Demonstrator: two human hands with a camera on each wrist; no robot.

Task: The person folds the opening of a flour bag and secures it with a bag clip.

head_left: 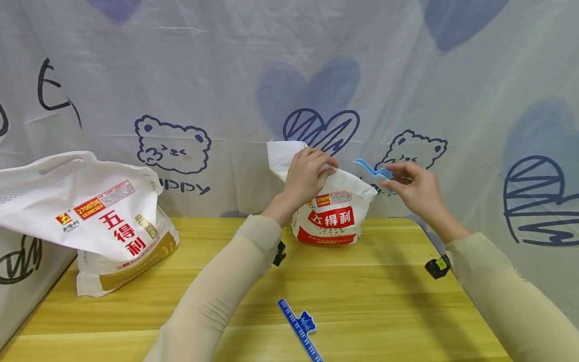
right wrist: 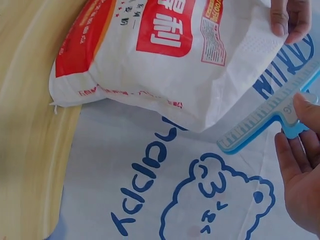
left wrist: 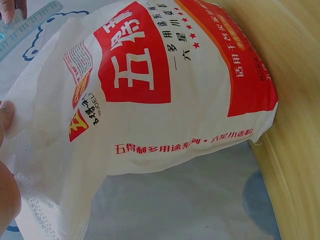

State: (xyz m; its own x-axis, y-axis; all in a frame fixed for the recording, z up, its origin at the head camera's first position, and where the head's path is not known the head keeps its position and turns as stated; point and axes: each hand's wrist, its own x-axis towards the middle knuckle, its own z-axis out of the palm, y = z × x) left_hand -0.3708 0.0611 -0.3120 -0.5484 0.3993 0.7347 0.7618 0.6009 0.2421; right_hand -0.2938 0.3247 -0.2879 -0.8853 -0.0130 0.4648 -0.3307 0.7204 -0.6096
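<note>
A white flour bag (head_left: 332, 218) with red printed panels stands at the back of the table. My left hand (head_left: 306, 173) grips its top edge, which is gathered and folded over to the left. To the right of the bag, my right hand (head_left: 417, 189) pinches a light blue bag clip (right wrist: 265, 117) by its handle tabs. The clip has a long bar with ruler marks, and in the right wrist view it lies close beside the bag's upper corner, apart from it. In the left wrist view the bag's lower end rests near the table edge.
A second, larger white flour bag (head_left: 131, 221) with gold printing leans at the left of the table (head_left: 362, 301). Near the front lies a dark blue ruler-shaped clip (head_left: 298, 329). A grey cloth with hearts and bears (head_left: 217, 75) hangs behind the table.
</note>
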